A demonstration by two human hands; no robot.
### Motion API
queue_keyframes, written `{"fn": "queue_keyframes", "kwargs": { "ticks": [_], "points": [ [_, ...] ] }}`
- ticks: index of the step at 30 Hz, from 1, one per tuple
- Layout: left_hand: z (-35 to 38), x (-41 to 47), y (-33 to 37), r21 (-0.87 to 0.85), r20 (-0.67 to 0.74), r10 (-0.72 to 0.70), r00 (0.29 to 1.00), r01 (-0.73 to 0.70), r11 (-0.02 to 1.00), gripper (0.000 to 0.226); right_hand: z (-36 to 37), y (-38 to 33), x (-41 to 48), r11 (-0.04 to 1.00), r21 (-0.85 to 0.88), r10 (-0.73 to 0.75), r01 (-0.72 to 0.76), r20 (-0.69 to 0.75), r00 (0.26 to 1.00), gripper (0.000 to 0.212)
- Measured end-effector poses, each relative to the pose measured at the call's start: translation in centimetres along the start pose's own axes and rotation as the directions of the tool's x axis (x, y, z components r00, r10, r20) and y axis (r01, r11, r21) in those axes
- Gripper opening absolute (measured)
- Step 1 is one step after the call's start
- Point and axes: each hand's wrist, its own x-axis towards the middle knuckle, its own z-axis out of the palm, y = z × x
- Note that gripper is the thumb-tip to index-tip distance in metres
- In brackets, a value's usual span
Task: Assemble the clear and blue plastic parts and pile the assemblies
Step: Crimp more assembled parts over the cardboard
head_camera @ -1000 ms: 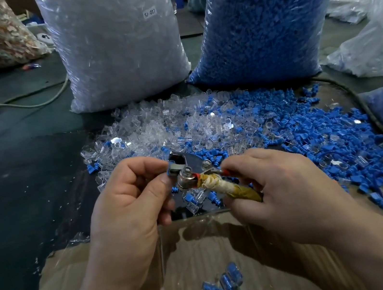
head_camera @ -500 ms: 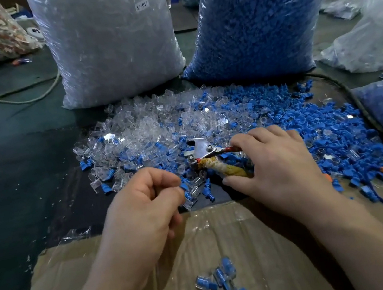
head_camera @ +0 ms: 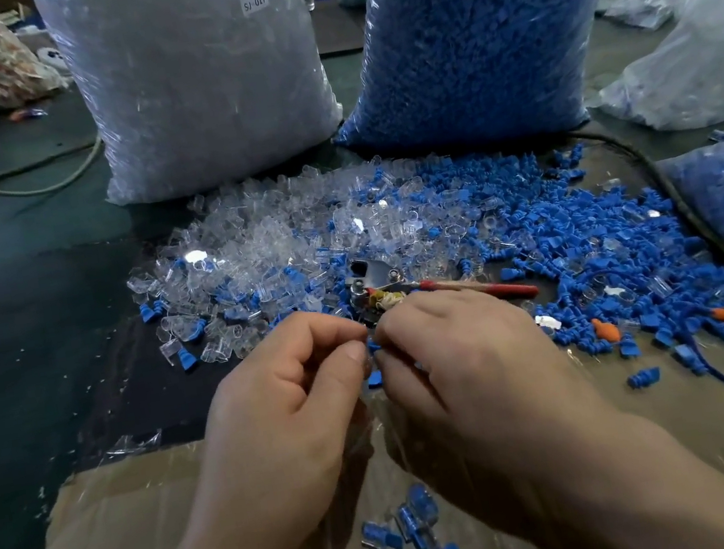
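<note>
Loose clear parts [head_camera: 278, 240] and blue parts [head_camera: 583, 232] lie heaped on the table. My left hand [head_camera: 289, 396] and my right hand [head_camera: 466, 367] meet fingertip to fingertip in front of the heap. Their curled fingers pinch a small blue and clear part [head_camera: 373, 347] between them, and most of it is hidden. Another blue part [head_camera: 375, 380] shows just below the fingertips. A few finished assemblies [head_camera: 418, 538] lie together on the cardboard [head_camera: 120, 530] near me.
Pliers [head_camera: 374, 274] with a red handle lie on the heap just beyond my hands. A big bag of clear parts [head_camera: 199, 86] and one of blue parts [head_camera: 476, 25] stand behind. More bags sit at the right, and a cable runs along the left.
My right hand has laid the pliers on the heap and let go of them. It has come back to meet my left hand, which moved slightly forward.
</note>
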Motion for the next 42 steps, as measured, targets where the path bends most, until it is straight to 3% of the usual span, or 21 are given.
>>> {"fn": "queue_keyframes", "kwargs": {
  "ticks": [2, 5, 7, 9, 10, 11, 12, 13, 14, 15, 17, 18, 19, 20, 22, 26, 28, 31, 33, 35, 42],
  "points": [
    [-0.4, 0.2, 0.3, -0.141, 0.033, -0.093, 0.995, 0.097, 0.985, 0.008, -0.2, 0.1, -0.1, 0.999, 0.037, -0.020, 0.022, -0.053, 0.998, 0.026],
    [-1.3, 0.4, 0.4, -0.080, 0.171, -0.190, 0.967, 0.206, 0.975, 0.040, -0.3, -0.3, -0.1, 0.994, 0.024, -0.103, 0.106, -0.095, 0.990, 0.027],
    [-1.5, 0.5, 0.5, -0.117, 0.240, -0.215, 0.947, 0.248, 0.962, 0.044, -0.3, -0.7, -0.1, 0.992, 0.035, -0.121, 0.124, -0.090, 0.989, 0.028],
    [-1.7, 0.6, 0.2, -0.162, 0.226, -0.128, 0.966, 0.167, 0.973, 0.042, -0.4, -1.2, -0.1, 0.989, 0.149, -0.013, 0.023, -0.066, 0.998, 0.028],
    [-1.8, 0.6, 0.1, -0.183, 0.215, -0.063, 0.975, 0.103, 0.978, 0.038, -0.4, -1.6, -0.2, 0.948, 0.301, 0.107, -0.100, -0.006, 0.994, 0.028],
    [-1.7, 0.5, 0.0, -0.208, 0.221, 0.000, 0.975, 0.047, 0.977, 0.031, -0.7, -1.8, -0.1, 0.808, 0.527, 0.234, -0.263, 0.123, 0.964, 0.027],
    [-1.8, 0.4, 0.1, -0.234, 0.243, 0.053, 0.969, 0.005, 0.972, 0.025, -1.0, -2.0, -0.1, 0.555, 0.717, 0.304, -0.422, 0.297, 0.905, 0.025],
    [-1.9, 0.3, 0.1, -0.247, 0.267, 0.096, 0.959, -0.028, 0.969, 0.021, -1.4, -1.9, 0.0, 0.284, 0.776, 0.285, -0.563, 0.492, 0.823, 0.023],
    [-2.0, 0.2, 0.1, -0.235, 0.282, 0.124, 0.951, -0.057, 0.970, 0.019, -2.0, -1.7, 0.0, 0.150, 0.760, 0.218, -0.632, 0.598, 0.771, 0.022],
    [-2.3, 0.2, 0.1, -0.190, 0.285, 0.126, 0.950, -0.073, 0.979, 0.017, -2.5, -1.3, -0.1, 0.207, 0.723, 0.184, -0.659, 0.633, 0.752, 0.022],
    [-3.1, 0.5, -0.1, -0.010, 0.287, 0.065, 0.956, -0.065, 0.998, 0.010, -2.9, -0.4, -0.2, 0.558, 0.564, 0.251, -0.608, 0.584, 0.772, 0.028],
    [-3.4, 0.7, -0.1, 0.103, 0.326, 0.010, 0.945, -0.046, 0.994, 0.005, -2.8, 0.0, -0.2, 0.746, 0.402, 0.295, -0.531, 0.515, 0.805, 0.033],
    [-3.6, 0.8, -0.2, 0.218, 0.380, -0.047, 0.924, -0.040, 0.975, 0.004, -2.7, 0.4, -0.3, 0.866, 0.221, 0.322, -0.449, 0.440, 0.838, 0.036],
    [-3.7, 0.9, -0.2, 0.315, 0.431, -0.092, 0.898, -0.054, 0.948, 0.005, -2.4, 0.6, -0.5, 0.921, 0.070, 0.334, -0.384, 0.369, 0.867, 0.036],
    [-3.6, 0.8, 0.0, 0.423, 0.513, -0.101, 0.852, -0.150, 0.893, 0.021, -1.7, 0.3, -0.7, 0.943, -0.094, 0.332, -0.318, 0.291, 0.897, 0.034],
    [-2.3, 0.3, 0.3, 0.439, 0.616, -0.014, 0.787, -0.329, 0.836, 0.037, 0.1, -0.3, -0.5, 0.951, -0.164, 0.295, -0.262, 0.232, 0.927, 0.048],
    [-2.1, 0.3, 0.5, 0.438, 0.633, -0.021, 0.774, -0.337, 0.833, 0.038, 0.7, -0.5, -0.1, 0.952, -0.210, 0.266, -0.223, 0.209, 0.941, 0.050],
    [-2.5, 0.6, 0.5, 0.443, 0.506, -0.070, 0.860, -0.190, 0.876, 0.025, 1.2, -0.9, 0.6, 0.958, -0.233, 0.217, -0.165, 0.218, 0.951, 0.047],
    [-2.6, 1.1, -0.2, 0.566, 0.295, -0.068, 0.953, -0.117, 0.816, 0.037, 1.5, -1.0, 0.9, 0.968, -0.208, 0.187, -0.142, 0.219, 0.957, 0.041],
    [-2.4, 1.5, -0.8, 0.662, 0.159, -0.080, 0.984, -0.047, 0.748, 0.043, 1.6, -0.9, 1.1, 0.974, -0.181, 0.173, -0.133, 0.224, 0.959, 0.033],
    [-0.9, 1.5, -1.1, 0.724, 0.175, -0.068, 0.982, -0.081, 0.685, 0.020, 2.0, -0.4, 1.3, 0.980, -0.136, 0.174, -0.145, 0.229, 0.958, 0.018]
  ]
}}
